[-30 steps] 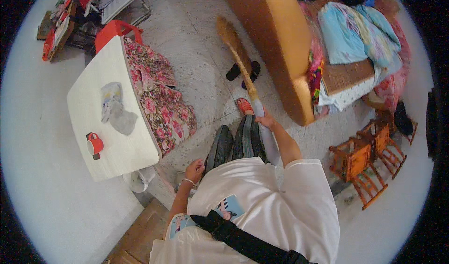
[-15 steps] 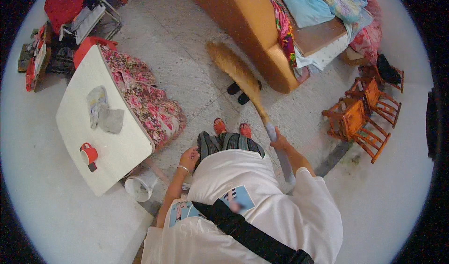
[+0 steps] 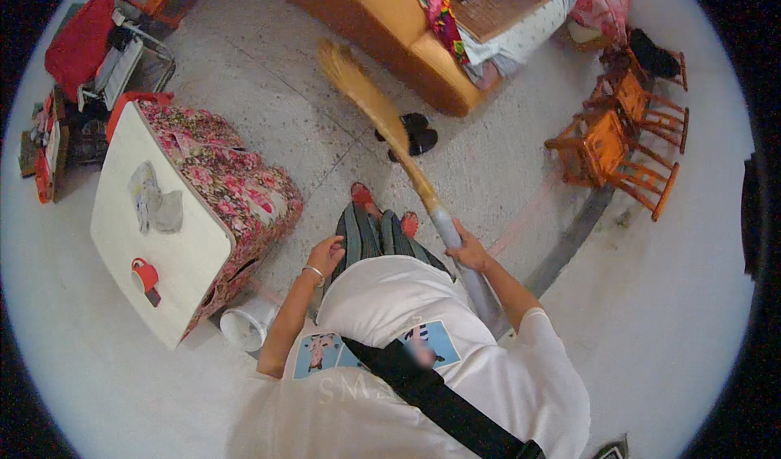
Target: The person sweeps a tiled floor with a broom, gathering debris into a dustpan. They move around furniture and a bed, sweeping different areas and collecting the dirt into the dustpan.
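Note:
My right hand [image 3: 468, 251] is wrapped round the pale grey handle of a straw broom [image 3: 370, 101]. The broom slants up and to the left, its yellow-brown bristles out over the floor ahead of me. Its handle's rear end runs back beside my right hip. My left hand [image 3: 327, 255] hangs beside my left thigh with nothing in it, its fingers loosely bent. A pair of black slippers [image 3: 421, 142] lies on the floor just right of the broom's neck. Red sandals [image 3: 409, 225] are on my feet.
On the left, a white-topped table [image 3: 183, 251] with a floral cloth [image 3: 220, 162] carries a red mug [image 3: 144, 275] and grey cloths [image 3: 156, 203]. A white bucket [image 3: 244, 327] stands below. A bed [image 3: 390, 40] is ahead; wooden chairs [image 3: 602, 146] line the right. Folding chairs [image 3: 126, 68] stand far left.
I have stepped forward, and the bed, slippers and chairs have shifted in view. The broom has swung slightly left, still in my right hand. My left hand stays by my thigh.

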`<action>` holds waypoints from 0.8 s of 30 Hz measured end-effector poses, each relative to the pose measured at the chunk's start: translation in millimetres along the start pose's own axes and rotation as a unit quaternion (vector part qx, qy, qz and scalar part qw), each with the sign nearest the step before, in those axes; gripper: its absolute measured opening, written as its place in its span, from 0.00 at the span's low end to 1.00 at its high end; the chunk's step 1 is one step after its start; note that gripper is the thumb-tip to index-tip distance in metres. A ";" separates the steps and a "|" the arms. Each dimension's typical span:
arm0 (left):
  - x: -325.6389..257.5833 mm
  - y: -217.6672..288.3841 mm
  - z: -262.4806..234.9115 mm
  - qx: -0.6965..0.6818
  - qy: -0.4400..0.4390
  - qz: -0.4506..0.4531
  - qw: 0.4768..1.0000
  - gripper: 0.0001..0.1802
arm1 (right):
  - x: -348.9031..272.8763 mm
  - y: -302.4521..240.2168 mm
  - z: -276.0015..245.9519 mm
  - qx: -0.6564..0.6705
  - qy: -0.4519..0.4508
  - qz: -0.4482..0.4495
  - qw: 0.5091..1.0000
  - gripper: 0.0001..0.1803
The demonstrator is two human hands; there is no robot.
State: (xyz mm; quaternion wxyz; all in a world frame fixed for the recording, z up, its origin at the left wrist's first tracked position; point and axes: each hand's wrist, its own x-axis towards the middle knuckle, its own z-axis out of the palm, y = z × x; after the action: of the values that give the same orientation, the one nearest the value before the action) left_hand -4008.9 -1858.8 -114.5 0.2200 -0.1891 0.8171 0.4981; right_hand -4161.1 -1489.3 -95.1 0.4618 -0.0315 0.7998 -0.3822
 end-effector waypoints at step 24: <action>-4.8 92.1 88.1 0.138 -0.093 0.048 0.985 0.19 | -136.5 159.0 -22.3 -0.089 0.125 0.103 0.983 0.52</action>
State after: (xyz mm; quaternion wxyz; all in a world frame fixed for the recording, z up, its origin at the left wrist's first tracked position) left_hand -4038.4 -1739.6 -80.4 0.2946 -0.0699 0.8623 0.4058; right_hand -4052.0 -1308.9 -93.2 0.3907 0.0582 0.8808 -0.2612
